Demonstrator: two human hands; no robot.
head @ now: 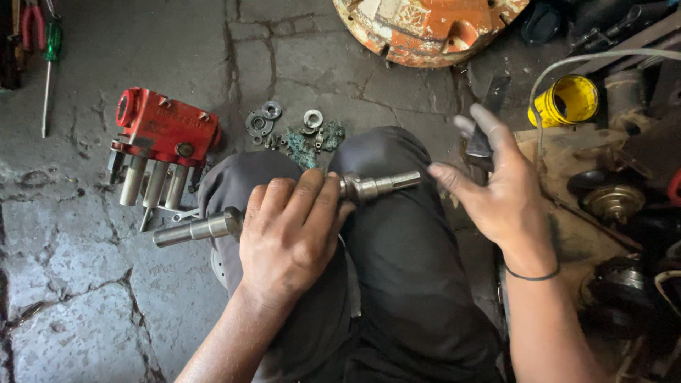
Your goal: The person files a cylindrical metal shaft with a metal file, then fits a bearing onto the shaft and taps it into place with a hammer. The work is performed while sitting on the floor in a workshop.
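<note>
My left hand is wrapped around the middle of a long stepped steel shaft that lies across my knees; its splined end sticks out to the right. Just right of that end, my right hand hovers with fingers spread and holds nothing. It does not touch the shaft. A thin black band circles my right wrist.
A red pump body with several steel plungers lies on the cracked stone floor at left. Washers and small parts lie beyond my knees. A rusty orange disc is at the top, a yellow can and dark machine parts at right, a screwdriver far left.
</note>
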